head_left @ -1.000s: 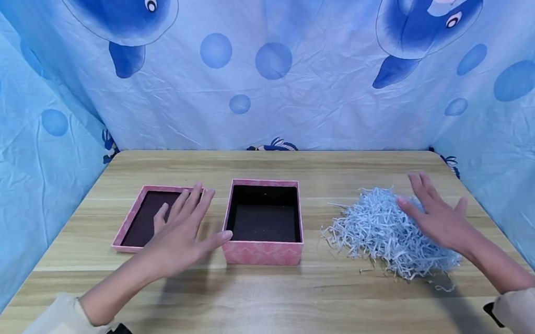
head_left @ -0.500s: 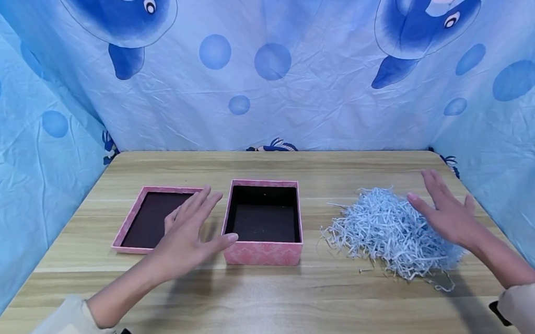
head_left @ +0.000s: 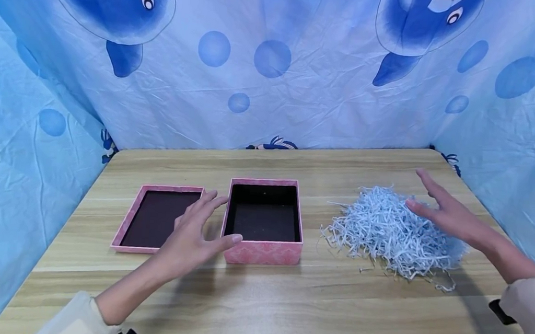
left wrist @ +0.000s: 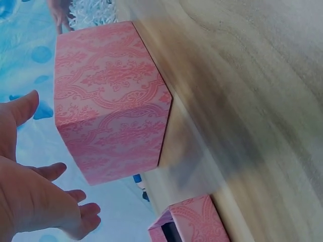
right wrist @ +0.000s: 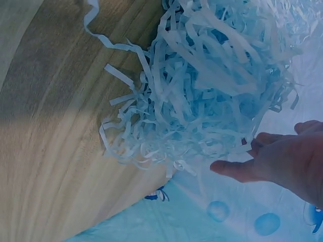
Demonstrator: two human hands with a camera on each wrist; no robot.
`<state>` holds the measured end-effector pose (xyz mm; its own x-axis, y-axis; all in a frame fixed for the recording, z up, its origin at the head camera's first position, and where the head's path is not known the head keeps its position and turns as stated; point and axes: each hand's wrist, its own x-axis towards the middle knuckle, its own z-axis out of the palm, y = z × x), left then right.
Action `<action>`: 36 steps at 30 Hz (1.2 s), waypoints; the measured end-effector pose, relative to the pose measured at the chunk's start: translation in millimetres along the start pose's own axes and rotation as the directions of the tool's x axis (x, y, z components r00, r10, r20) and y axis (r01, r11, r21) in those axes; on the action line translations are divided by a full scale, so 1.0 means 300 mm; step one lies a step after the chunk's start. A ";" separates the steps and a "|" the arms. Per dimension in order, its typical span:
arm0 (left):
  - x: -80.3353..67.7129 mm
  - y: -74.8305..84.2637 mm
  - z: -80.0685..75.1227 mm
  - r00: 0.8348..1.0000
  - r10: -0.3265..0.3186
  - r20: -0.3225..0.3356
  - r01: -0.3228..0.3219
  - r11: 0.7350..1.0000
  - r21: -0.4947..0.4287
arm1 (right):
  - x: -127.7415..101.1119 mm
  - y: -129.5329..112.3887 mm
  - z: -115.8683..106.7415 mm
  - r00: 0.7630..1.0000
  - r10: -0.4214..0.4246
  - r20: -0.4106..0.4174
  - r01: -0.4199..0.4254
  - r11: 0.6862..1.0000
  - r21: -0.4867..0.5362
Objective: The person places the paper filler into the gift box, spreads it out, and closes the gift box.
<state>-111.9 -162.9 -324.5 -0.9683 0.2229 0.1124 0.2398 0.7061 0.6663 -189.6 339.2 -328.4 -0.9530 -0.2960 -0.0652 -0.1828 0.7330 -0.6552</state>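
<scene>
An open pink box with a dark inside stands mid-table. Its pink lid lies upturned to its left. My left hand hovers open between lid and box, thumb near the box's front left corner, holding nothing. A heap of pale blue shredded paper lies to the right. My right hand is open above the heap's right side, fingers spread, holding nothing.
The wooden table is walled on three sides by a blue dolphin-print cloth. A few loose paper strips lie by the heap's front edge.
My left hand has drifted right, from over the lid toward the box. My right hand has shifted slightly right and back over the paper heap.
</scene>
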 end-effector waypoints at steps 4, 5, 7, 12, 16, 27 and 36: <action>0.001 0.000 0.006 0.999 -0.037 0.032 0.039 0.997 -0.064 | -0.002 0.002 -0.005 0.999 0.010 0.040 -0.012 0.999 0.044; 0.001 -0.001 0.009 0.998 -0.039 0.040 0.043 0.995 -0.092 | -0.003 0.002 -0.005 0.999 0.013 0.047 -0.016 0.999 0.051; 0.004 -0.006 0.015 0.999 -0.027 0.048 0.033 0.988 -0.151 | -0.004 0.004 -0.004 0.998 0.010 0.057 -0.014 0.998 0.065; 0.014 -0.028 0.031 0.998 0.012 0.056 0.005 0.956 -0.292 | 0.000 0.013 0.005 0.996 -0.024 0.080 0.018 0.996 0.086; 0.020 -0.040 0.038 0.996 -0.023 0.088 0.054 0.926 -0.373 | 0.002 0.020 0.018 0.995 -0.044 0.092 0.033 0.993 0.114; 0.024 -0.044 0.044 0.988 -0.066 0.142 0.128 0.865 -0.484 | 0.015 0.030 0.081 0.985 -0.123 0.118 0.110 0.988 0.112; 0.022 -0.042 0.045 0.986 -0.080 0.146 0.142 0.864 -0.483 | 0.041 0.047 0.144 0.984 -0.147 0.101 0.152 0.988 -0.040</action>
<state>-120.4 -161.4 -342.0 -0.9639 0.2614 -0.0503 0.0367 0.3175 0.9475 -193.3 319.5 -370.8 -0.8865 -0.4606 -0.0437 -0.3348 0.7038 -0.6266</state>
